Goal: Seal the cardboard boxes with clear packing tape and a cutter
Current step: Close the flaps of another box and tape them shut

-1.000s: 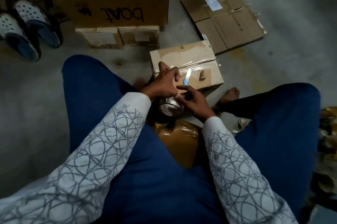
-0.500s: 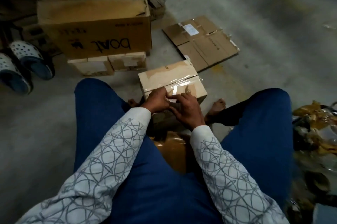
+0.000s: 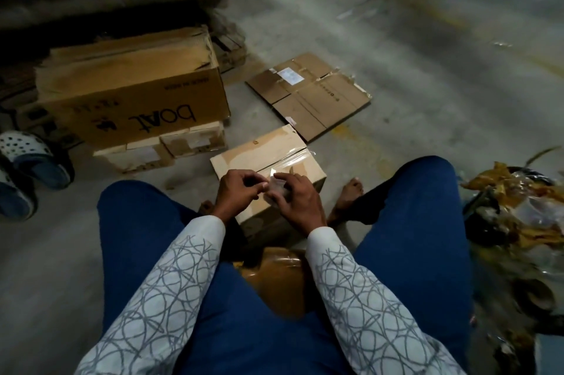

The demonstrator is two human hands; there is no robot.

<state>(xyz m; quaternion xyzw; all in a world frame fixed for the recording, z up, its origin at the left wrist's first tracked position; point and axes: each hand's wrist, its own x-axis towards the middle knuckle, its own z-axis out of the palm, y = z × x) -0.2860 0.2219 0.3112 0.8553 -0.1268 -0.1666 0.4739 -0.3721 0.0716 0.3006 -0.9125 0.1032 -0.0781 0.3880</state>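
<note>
Since a second ago both hands have lifted off the box lid and come together just above its near edge; the blade that glinted between them is no longer visible, and the view has pulled back. Left hand is curled, fingertips pinched on something thin, likely the tape end. Right hand is closed around a clear tape roll, only partly visible. Whether either hand has the cutter I cannot tell. Small cardboard box sits on the floor between the knees, directly under the hands, a glossy tape strip already running along its top seam. Farther off: a big "boat" carton, a flattened carton, sandals at the left.

Risk: the loose tape end could fold onto itself or stick to the fingers, because it is pinched in the air with little tension. The dim light makes the clear edge hard to find.
</note>
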